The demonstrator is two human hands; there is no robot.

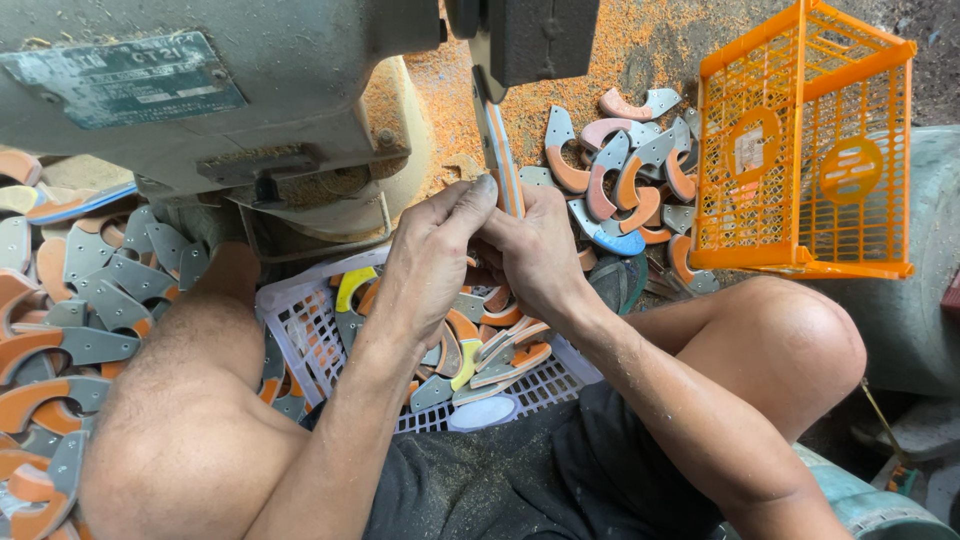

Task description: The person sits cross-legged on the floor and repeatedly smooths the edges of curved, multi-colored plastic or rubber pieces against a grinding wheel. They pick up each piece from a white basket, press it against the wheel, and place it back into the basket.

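Note:
My left hand (pixel 432 255) and my right hand (pixel 532 250) meet in the middle of the view, both closed on a thin curved rubber sole piece (pixel 500 160), grey with an orange edge. The piece stands nearly upright, its top reaching under the dark head (pixel 535 35) of a grey machine (pixel 200 90). Below my hands, a white plastic basket (pixel 300 325) between my knees holds several grey, orange and yellow curved pieces (pixel 475 355).
An orange mesh crate (pixel 805 150) lies tipped on its side at the right. Several curved pieces are piled on the floor at the left (pixel 80 320) and behind my hands (pixel 620 170). Orange dust (pixel 640 50) covers the ground. My bare knees flank the basket.

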